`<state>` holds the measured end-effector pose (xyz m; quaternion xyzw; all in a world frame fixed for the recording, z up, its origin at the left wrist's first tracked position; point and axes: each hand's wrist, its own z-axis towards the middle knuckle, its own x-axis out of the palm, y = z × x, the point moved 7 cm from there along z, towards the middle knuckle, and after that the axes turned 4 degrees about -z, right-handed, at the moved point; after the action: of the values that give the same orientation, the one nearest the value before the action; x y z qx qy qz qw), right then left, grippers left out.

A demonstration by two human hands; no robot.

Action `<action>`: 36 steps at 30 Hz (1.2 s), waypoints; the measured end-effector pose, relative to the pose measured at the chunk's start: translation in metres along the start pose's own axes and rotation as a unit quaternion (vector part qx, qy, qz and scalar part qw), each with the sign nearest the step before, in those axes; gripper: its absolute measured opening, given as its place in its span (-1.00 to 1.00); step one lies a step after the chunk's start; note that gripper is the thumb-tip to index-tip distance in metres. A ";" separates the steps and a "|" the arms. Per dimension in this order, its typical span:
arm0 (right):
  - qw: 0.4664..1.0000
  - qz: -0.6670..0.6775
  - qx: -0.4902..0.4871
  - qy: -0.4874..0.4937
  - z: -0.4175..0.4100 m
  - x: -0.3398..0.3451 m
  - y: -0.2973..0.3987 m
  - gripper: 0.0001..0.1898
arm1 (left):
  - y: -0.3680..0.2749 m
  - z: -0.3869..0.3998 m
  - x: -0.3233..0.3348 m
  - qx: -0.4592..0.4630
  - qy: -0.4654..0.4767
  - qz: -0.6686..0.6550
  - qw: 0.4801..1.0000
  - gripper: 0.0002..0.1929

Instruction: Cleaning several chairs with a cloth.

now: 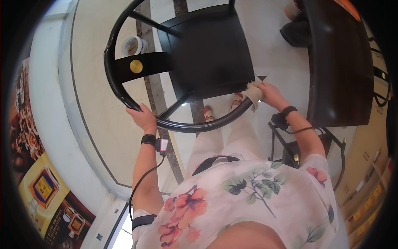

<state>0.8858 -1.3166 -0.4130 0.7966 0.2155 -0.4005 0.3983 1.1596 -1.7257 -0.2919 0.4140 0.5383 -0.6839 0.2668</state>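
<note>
A black armchair (214, 53) with a curved top rail and a gold disc (136, 66) on its back splat stands before me. My left hand (143, 117) grips the curved rail at its lower left. At the rail's right end, my right hand (271, 95) holds a beige cloth (253, 93) wrapped around the arm near the seat corner. Each wrist wears a black band, with a small device and cable beside it.
A white bucket (134, 46) stands on the floor beyond the back splat. A dark wooden table (340, 71) is at the right, with another black chair (290, 149) below it. Part of a person's foot or shoe (295, 32) shows at the upper right. A white wall ledge (59, 118) runs along the left.
</note>
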 end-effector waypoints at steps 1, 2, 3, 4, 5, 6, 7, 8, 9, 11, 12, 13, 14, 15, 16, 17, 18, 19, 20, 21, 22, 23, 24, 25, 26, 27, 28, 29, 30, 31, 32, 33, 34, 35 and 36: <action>1.000 -0.003 -0.011 -0.025 -0.001 -0.002 0.009 -0.56 | 0.001 0.000 0.000 -0.004 -0.001 -0.009 1.000 -0.36; 0.997 -0.021 -0.047 -0.049 -0.001 -0.003 0.023 -0.61 | 0.002 0.000 -0.002 -0.009 -0.001 -0.014 1.000 -0.36; 0.992 -0.051 -0.107 -0.035 0.000 0.002 0.045 -0.64 | 0.003 0.000 -0.001 -0.013 0.003 -0.022 1.000 -0.36; 0.982 -0.084 -0.166 -0.020 0.000 0.006 0.066 -0.67 | 0.002 0.000 0.000 -0.012 0.004 -0.034 0.999 -0.36; 0.967 -0.116 -0.225 -0.005 -0.001 0.012 0.091 -0.70 | 0.003 -0.001 0.001 -0.011 0.006 -0.046 0.999 -0.36; 0.967 -0.112 -0.228 0.025 -0.003 0.024 0.116 -0.73 | 0.002 0.000 0.002 -0.010 0.007 -0.061 0.998 -0.35; 0.965 -0.107 -0.234 0.056 -0.007 0.039 0.147 -0.75 | 0.004 -0.001 0.002 -0.002 0.003 -0.067 0.998 -0.35; 0.972 -0.075 -0.218 0.051 -0.008 0.044 0.178 -0.74 | 0.007 0.000 0.004 0.007 -0.001 -0.075 0.997 -0.35; 0.978 -0.042 -0.200 0.045 -0.007 0.049 0.206 -0.72 | 0.008 0.000 0.006 0.018 -0.003 -0.083 0.996 -0.35; 0.983 0.017 -0.178 0.048 0.005 0.067 0.250 -0.68 | 0.000 0.000 0.005 0.012 0.018 -0.116 0.993 -0.33; 0.986 0.031 -0.160 0.018 0.011 0.065 0.270 -0.66 | -0.003 0.000 0.004 0.012 0.025 -0.137 0.990 -0.33; 0.988 0.042 -0.148 -0.011 0.015 0.060 0.291 -0.63 | -0.001 0.000 0.001 0.009 0.027 -0.158 0.987 -0.33; 0.989 0.055 -0.136 -0.039 0.020 0.055 0.310 -0.61 | 0.004 0.002 0.005 0.032 0.034 -0.173 0.984 -0.32; 0.987 0.042 -0.132 -0.080 0.026 0.051 0.330 -0.58 | 0.013 0.004 0.006 0.054 0.038 -0.188 0.980 -0.31; 0.984 0.031 -0.123 -0.125 0.033 0.047 0.344 -0.56 | 0.009 0.001 0.007 0.043 0.085 -0.223 0.970 -0.30; 0.979 0.021 -0.115 -0.170 0.040 0.043 0.358 -0.53 | 0.004 -0.001 0.003 0.039 0.124 -0.299 0.945 -0.30; 0.976 0.010 -0.104 -0.189 0.050 0.043 0.373 -0.51 | 0.028 -0.003 0.008 -0.055 0.223 -0.360 0.904 -0.38; 0.973 0.001 -0.091 -0.210 0.064 0.040 0.387 -0.48 | 0.050 -0.012 0.008 -0.144 0.319 -0.412 0.841 -0.42; 0.970 -0.007 -0.079 -0.231 0.077 0.037 0.399 -0.46 | 0.072 -0.018 -0.005 -0.176 0.324 -0.407 0.836 -0.42; 0.965 -0.024 -0.069 -0.253 0.091 0.036 0.411 -0.45 | 0.096 -0.026 -0.018 -0.210 0.330 -0.403 0.828 -0.42; 0.959 -0.038 -0.065 -0.274 0.106 0.036 0.426 -0.44 | 0.126 -0.032 -0.039 -0.205 0.320 -0.401 0.834 -0.46; 0.952 -0.055 -0.059 -0.295 0.121 0.034 0.438 -0.43 | 0.161 -0.040 -0.058 -0.200 0.313 -0.400 0.838 -0.50; 0.960 -0.068 -0.039 -0.269 0.137 0.032 0.441 -0.40 | 0.196 -0.046 -0.075 -0.213 0.321 -0.375 0.843 -0.49; 0.959 -0.068 -0.025 -0.273 0.148 0.026 0.443 -0.39 | 0.225 -0.051 -0.093 -0.223 0.329 -0.349 0.849 -0.48; 0.958 -0.069 -0.010 -0.277 0.158 0.020 0.445 -0.38 | 0.252 -0.060 -0.114 -0.299 0.289 -0.371 0.830 -0.47; 0.958 -0.069 0.003 -0.279 0.167 0.014 0.448 -0.37 | 0.283 -0.069 -0.134 -0.319 0.255 -0.375 0.832 -0.45; 0.964 -0.066 0.018 -0.257 0.176 0.010 0.453 -0.35 | 0.314 -0.080 -0.156 -0.350 0.218 -0.363 0.836 -0.42; 0.955 -0.069 0.026 -0.286 0.180 0.001 0.455 -0.36 | 0.340 -0.090 -0.174 -0.378 0.188 -0.351 0.836 -0.38; 0.948 -0.069 0.027 -0.311 0.189 -0.002 0.460 -0.36 | 0.368 -0.107 -0.190 -0.411 0.152 -0.353 0.827 -0.36; 0.939 -0.070 0.032 -0.336 0.198 -0.005 0.460 -0.37 | 0.391 -0.120 -0.200 -0.441 0.121 -0.355 0.815 -0.34; 0.933 -0.075 0.045 -0.350 0.213 -0.004 0.454 -0.36 | 0.406 -0.131 -0.207 -0.466 0.102 -0.366 0.799 -0.33; 0.935 -0.064 0.051 -0.346 0.223 -0.009 0.458 -0.35 | 0.413 -0.139 -0.217 -0.494 0.076 -0.376 0.780 -0.33; 0.936 -0.053 0.059 -0.342 0.232 -0.015 0.461 -0.35 | 0.418 -0.145 -0.221 -0.517 0.056 -0.384 0.763 -0.34; 0.937 -0.043 0.067 -0.339 0.243 -0.022 0.463 -0.34 | 0.419 -0.150 -0.223 -0.539 0.038 -0.391 0.745 -0.35; 0.940 -0.029 0.097 -0.325 0.257 -0.027 0.461 -0.40 | 0.418 -0.151 -0.225 -0.559 0.019 -0.396 0.728 -0.36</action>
<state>1.0561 -1.7963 -0.2713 0.6510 0.0575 -0.6680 0.3561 1.6564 -1.7153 -0.3275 -0.0479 0.9435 -0.2944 0.1443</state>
